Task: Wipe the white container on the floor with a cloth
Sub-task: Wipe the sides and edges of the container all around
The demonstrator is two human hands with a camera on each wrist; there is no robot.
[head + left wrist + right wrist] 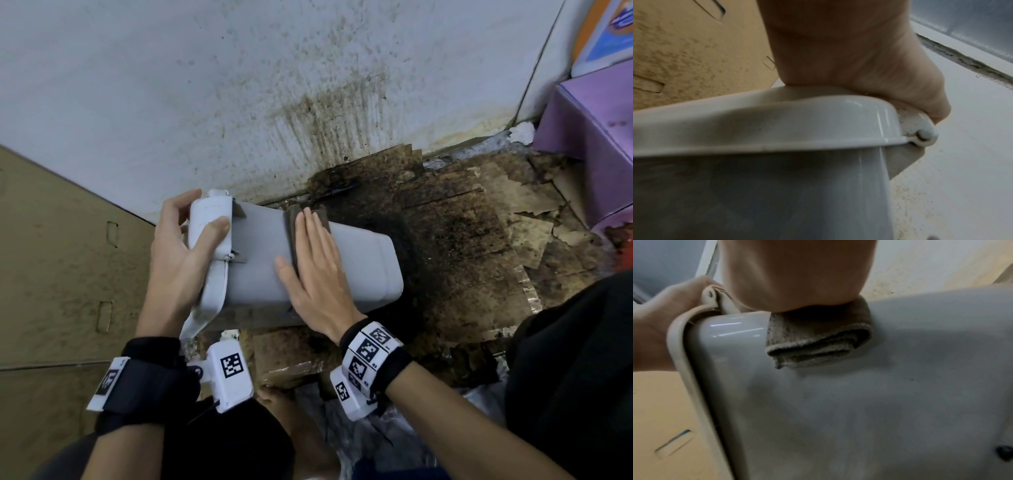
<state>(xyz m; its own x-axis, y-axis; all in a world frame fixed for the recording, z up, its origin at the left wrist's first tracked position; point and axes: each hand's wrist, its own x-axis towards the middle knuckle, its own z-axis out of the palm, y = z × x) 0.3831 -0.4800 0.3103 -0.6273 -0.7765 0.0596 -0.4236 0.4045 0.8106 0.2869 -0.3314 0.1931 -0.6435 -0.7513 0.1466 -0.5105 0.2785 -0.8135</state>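
Lettering cannot be read anywhere: the square tags on your wristbands [371,353] carry only black-and-white code patterns, and the orange-and-blue print [606,31] far right of the container is cut off by the frame edge.

The white container [342,260] is a tall, smooth plastic bin tipped on its side over dark-stained cardboard [472,246] on the floor, its base pointing right, its lidded end pointing left, close to the spattered white wall [239,85]. In the right wrist view its glossy side shows faint grey smears. A white hinged lid [209,222] closes the left end.

Your left hand [181,260] grips that lidded end, thumb curled over the lid's face and fingers wrapped behind it; the fingertips are hidden in the left wrist view.

Your right hand [318,274] lies flat on the container's upper side, fingers straight and pressed together, thumb spread toward the lid, pressing a folded grey-brown cloth [294,233] against the plastic. Most of the cloth is hidden under the palm in the head view; the right wrist view shows its layered folded edge [818,340].

A tan cardboard panel [61,267] with slot cut-outs stands left of the container, and a purple box [596,137] sits well to its right, partly cropped. A small dark round spot [1005,452] on the container cannot be made out.
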